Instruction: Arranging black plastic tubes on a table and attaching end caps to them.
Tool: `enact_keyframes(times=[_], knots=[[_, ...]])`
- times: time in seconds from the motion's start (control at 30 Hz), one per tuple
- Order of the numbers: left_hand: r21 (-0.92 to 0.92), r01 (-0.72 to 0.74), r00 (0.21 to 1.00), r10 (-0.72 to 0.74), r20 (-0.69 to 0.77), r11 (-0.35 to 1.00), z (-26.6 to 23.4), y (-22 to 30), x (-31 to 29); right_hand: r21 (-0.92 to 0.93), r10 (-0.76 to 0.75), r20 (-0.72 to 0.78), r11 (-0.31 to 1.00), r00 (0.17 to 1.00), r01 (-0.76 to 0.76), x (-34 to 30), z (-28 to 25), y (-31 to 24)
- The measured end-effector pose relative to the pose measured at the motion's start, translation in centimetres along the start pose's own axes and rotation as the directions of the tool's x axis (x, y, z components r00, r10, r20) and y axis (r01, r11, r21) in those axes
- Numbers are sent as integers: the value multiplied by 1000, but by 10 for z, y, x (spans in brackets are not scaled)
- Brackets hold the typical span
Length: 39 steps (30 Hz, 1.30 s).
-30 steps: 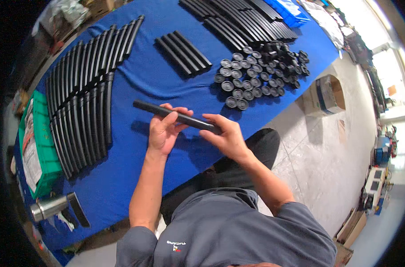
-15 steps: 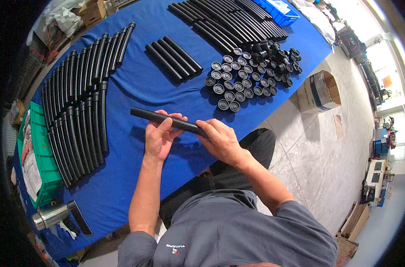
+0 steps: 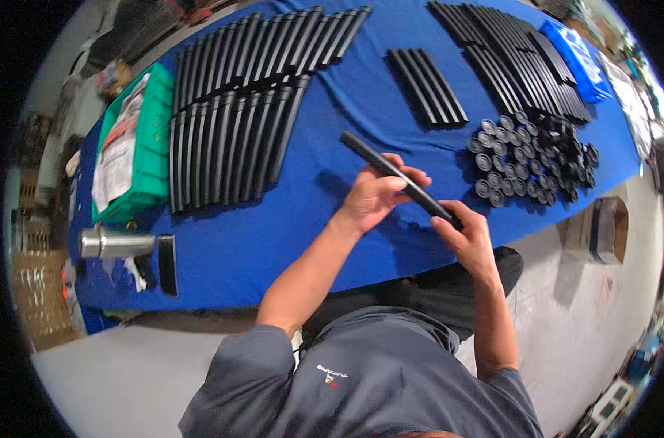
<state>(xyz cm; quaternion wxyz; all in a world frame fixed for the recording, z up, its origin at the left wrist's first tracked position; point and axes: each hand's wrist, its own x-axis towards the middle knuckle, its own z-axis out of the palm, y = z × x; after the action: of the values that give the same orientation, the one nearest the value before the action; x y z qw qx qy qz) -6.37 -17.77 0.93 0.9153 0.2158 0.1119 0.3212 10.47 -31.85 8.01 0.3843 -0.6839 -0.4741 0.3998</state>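
A black tube (image 3: 364,152) slants between my hands above the blue-covered table, its far end pointing up and to the left. My left hand (image 3: 374,196) supports it around the middle, thumb on top and fingers partly spread beneath. The lower right end sits in the grip of my right hand (image 3: 467,237), whose fingers hide that tip. Nearest on the table, to the far right of my hands, lies a cluster of round black end caps (image 3: 496,166). Several loose black tubes (image 3: 427,87) lie side by side beyond my hands.
Rows of black tubes with collared ends (image 3: 230,146) cover the left part of the table, beside a green crate (image 3: 154,164). A steel flask (image 3: 120,243) and a dark phone-like slab (image 3: 168,264) lie near the front left. More tubes (image 3: 518,66) and a blue tray (image 3: 577,62) occupy the far right; a cardboard box (image 3: 598,230) stands on the floor.
The view has turned, so table and hands appear farther right. Both hands still hold the tube, which now slants more steeply in the picture.
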Motion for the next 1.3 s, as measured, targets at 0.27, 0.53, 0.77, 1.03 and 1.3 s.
enact_keyframes(times=[0.27, 0.53, 0.77, 1.03, 1.3], knots=[[61, -16, 999, 14, 46, 998, -1, 6, -6, 384, 206, 135, 891, 969, -243, -2, 5, -3], [107, -116, 989, 125, -84, 988, -3, 10, -1, 198, 46, -50, 980, 998, -35, 0, 0, 9], [94, -63, 987, 76, -140, 994, 5, -2, -2, 25, -18, -105, 999, 994, 21, 1, 5, 14], [62, -83, 997, 82, 17, 995, 6, 9, -4, 274, 106, 11, 956, 994, -105, -1, -2, 2], [322, -334, 890, 409, -201, 886, 11, 53, -15, 273, 46, 0, 961, 999, -44, -3, -7, 21]])
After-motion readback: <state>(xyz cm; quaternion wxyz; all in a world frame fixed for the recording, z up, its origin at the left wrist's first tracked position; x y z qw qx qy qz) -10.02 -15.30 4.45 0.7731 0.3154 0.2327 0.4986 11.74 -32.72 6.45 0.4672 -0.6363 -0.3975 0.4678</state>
